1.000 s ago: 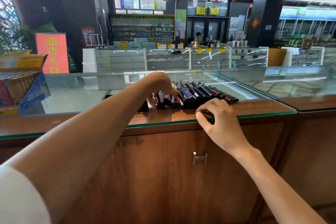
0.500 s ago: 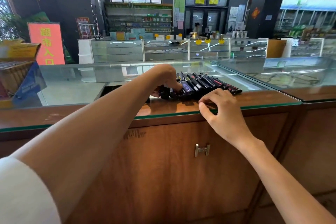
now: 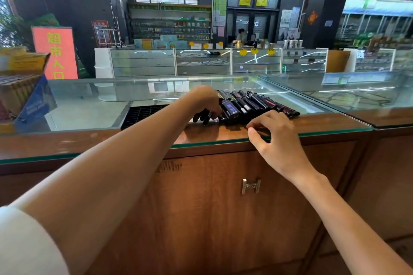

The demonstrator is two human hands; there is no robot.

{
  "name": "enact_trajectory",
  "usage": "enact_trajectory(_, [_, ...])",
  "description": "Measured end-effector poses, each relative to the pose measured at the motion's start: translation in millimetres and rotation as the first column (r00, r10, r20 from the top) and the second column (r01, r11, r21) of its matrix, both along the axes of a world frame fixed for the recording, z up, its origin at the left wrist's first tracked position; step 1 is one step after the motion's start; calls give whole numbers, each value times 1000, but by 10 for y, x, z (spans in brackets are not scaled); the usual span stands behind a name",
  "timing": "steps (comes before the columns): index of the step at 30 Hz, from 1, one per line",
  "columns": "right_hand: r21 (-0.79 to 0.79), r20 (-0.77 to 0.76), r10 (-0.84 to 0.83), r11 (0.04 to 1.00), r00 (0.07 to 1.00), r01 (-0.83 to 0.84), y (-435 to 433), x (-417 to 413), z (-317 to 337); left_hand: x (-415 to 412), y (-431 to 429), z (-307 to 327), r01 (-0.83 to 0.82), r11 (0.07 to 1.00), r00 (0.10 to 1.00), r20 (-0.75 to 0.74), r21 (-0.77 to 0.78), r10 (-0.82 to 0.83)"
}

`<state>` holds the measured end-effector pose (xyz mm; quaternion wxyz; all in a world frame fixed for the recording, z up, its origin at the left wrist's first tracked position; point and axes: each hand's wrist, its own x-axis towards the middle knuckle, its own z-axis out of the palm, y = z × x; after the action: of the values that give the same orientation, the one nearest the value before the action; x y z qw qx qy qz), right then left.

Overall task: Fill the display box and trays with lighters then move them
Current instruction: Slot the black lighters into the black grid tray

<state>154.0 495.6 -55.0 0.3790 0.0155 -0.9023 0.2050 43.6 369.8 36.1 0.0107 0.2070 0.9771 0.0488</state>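
Observation:
A row of black lighters (image 3: 252, 105) lies side by side on the glass counter (image 3: 324, 123), leaning on one another. My left hand (image 3: 204, 101) reaches over the row's left end, and its curled fingers grip a few dark lighters (image 3: 206, 117) there. My right hand (image 3: 276, 138) sits at the counter's front edge. Its bent fingertips touch the near ends of the lighters on the right, with the thumb on the glass edge. A black gridded tray (image 3: 143, 113) lies left of the row, partly behind my left forearm. A yellow and blue display box (image 3: 26, 89) of lighters stands at far left.
The counter has a wooden cabinet front with a metal handle (image 3: 250, 186) below. A second glass counter (image 3: 368, 94) joins on the right. An orange sign (image 3: 55, 51) and more showcases stand beyond.
My left hand has closed more tightly round the lighters at the row's left end. My right hand has crept slightly up toward the row. The view has shifted a little.

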Motion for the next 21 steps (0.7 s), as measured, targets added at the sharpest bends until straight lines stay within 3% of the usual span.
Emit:
enact_trajectory(3, [-39, 7, -21, 999, 1000, 21, -25, -4, 4, -25, -52, 5, 14, 994, 1000, -6, 111, -13])
enact_trajectory(5, [-67, 14, -35, 997, 999, 36, -45, -9, 16, -64, -128, 26, -16, 959, 997, 72, 284, -5])
enact_trajectory(8, [-112, 30, -46, 993, 998, 49, -68, -3, 37, -132, -377, 89, -65, 786, 981, 185, 615, -64])
enact_trajectory(11, [-127, 46, -56, 990, 997, 61, -97, 3, 51, -144, -775, 183, -147, 541, 921, 315, 828, -231])
enact_trajectory(14, [-100, 65, -80, 991, 995, 87, -121, 34, 69, -208, -1222, 189, -238, 359, 834, 380, 902, -401])
enact_trajectory(18, [34, -122, -120, 992, 985, 125, -293, 69, 191, -352, -1641, 37, -258, 276, 763, 370, 926, -530])
enact_trajectory(21, [63, -240, 27, 998, 970, -12, -642, -83, 438, -481, -1794, -55, -223, 225, 745, 315, 948, -588])
